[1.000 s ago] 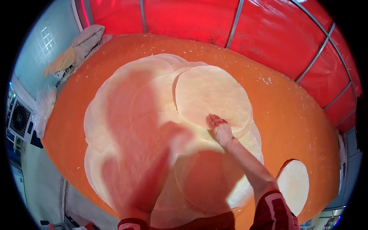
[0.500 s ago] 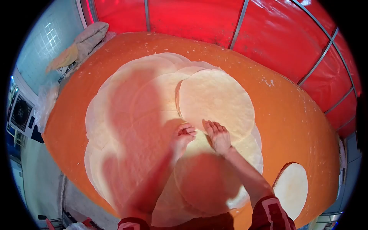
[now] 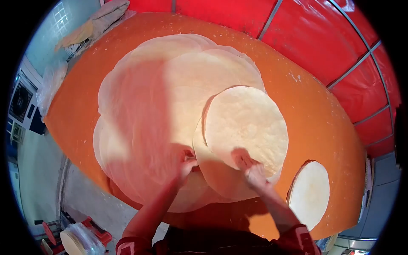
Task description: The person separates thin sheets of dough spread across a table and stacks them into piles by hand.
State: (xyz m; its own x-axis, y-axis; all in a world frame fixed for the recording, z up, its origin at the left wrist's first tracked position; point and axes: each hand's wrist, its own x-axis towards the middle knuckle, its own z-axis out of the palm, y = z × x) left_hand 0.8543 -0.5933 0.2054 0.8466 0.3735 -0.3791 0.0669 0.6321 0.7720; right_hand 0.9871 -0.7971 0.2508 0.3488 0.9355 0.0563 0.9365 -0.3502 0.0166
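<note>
Several thin, round, pale dough sheets overlap in a wide spread on the orange table. Toward its right side sits a smaller round stack of dough sheets, with another sheet showing from under its near edge. My left hand has its fingers curled in at the left edge of that lower sheet and seems to pinch it. Over the near edge of the stack is my right hand, smeared by motion, so its grip cannot be made out. Shadows of my head and arms darken the left part of the spread.
An oval-looking pale stack lies at the right of the orange table. Red sheeting on metal bars borders the far side. A folded cloth and plastic bag are at left; a wrapped round stack stands lower left.
My hands have moved apart and nearer to my body. The round stack has shifted toward me over the spread, uncovering sheets behind it. The camera view has also tilted down.
</note>
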